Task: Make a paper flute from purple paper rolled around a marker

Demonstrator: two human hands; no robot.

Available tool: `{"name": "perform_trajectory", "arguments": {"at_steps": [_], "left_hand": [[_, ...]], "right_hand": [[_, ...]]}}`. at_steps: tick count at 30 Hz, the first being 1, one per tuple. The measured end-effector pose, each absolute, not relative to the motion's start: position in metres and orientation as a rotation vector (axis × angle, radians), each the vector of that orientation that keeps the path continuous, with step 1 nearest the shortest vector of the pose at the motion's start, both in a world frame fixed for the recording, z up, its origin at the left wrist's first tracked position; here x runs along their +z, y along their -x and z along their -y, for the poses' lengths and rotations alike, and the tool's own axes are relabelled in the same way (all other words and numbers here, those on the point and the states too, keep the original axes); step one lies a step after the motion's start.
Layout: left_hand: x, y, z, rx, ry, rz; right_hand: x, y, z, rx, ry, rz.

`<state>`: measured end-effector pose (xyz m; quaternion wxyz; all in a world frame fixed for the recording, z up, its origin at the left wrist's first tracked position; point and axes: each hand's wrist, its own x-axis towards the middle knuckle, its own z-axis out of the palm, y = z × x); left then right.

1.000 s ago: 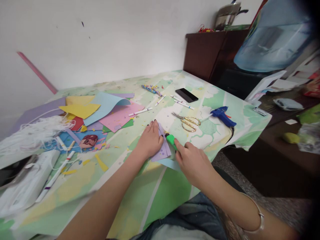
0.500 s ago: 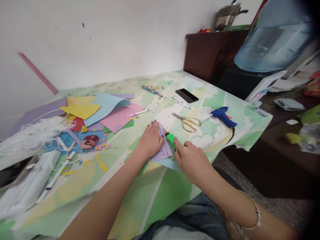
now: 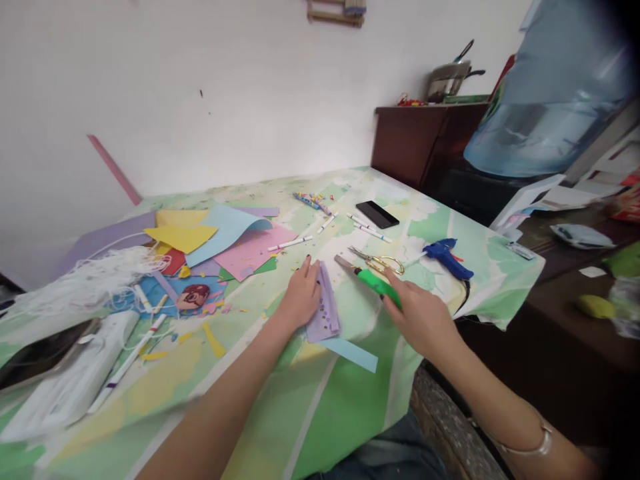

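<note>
The left hand [image 3: 303, 293] lies on purple paper [image 3: 326, 313] on the cloth-covered worktop [image 3: 245, 328]. The right hand [image 3: 423, 317] holds a green knife [image 3: 375, 283], its blade apart from the paper, near gold-handled scissors [image 3: 377, 259]. A light-blue strip [image 3: 354, 355] meets the paper's lower edge.

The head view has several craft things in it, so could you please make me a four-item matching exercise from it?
Things:
1. Cutter
2. Spotted purple paper
3. Scissors
4. Glue gun

Descriptions:
A. Gold-coloured handles
B. Blue body, lying toward the table's right side
C. Held in the right hand
D. Touched by the left hand

Right pairs: 1-C, 2-D, 3-A, 4-B
</note>
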<state>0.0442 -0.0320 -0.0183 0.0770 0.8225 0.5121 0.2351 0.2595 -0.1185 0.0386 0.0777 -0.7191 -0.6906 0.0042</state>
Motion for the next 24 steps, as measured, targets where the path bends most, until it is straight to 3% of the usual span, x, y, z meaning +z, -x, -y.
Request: {"name": "perform_trajectory", "arguments": {"at_steps": [8, 18, 21, 24], "left_hand": [[0.011, -0.033, 0.017, 0.363, -2.64, -1.234], [0.037, -0.036, -0.003, 0.127, -2.913, -0.962], [0.037, -0.02, -0.012, 0.134, -2.864, -1.083], [0.041, 0.005, -0.019, 0.366, -2.697, -1.425]], "right_hand": [[0.017, -0.339, 0.095, -0.071, 1.757, 2.087], [0.005, -0.344, 0.038, -0.321, 1.87, 2.138], [0.022, -0.327, 0.045, -0.358, 1.726, 2.026], [0.056, -0.3, 0.08, -0.015, 1.315, 2.043]]}}
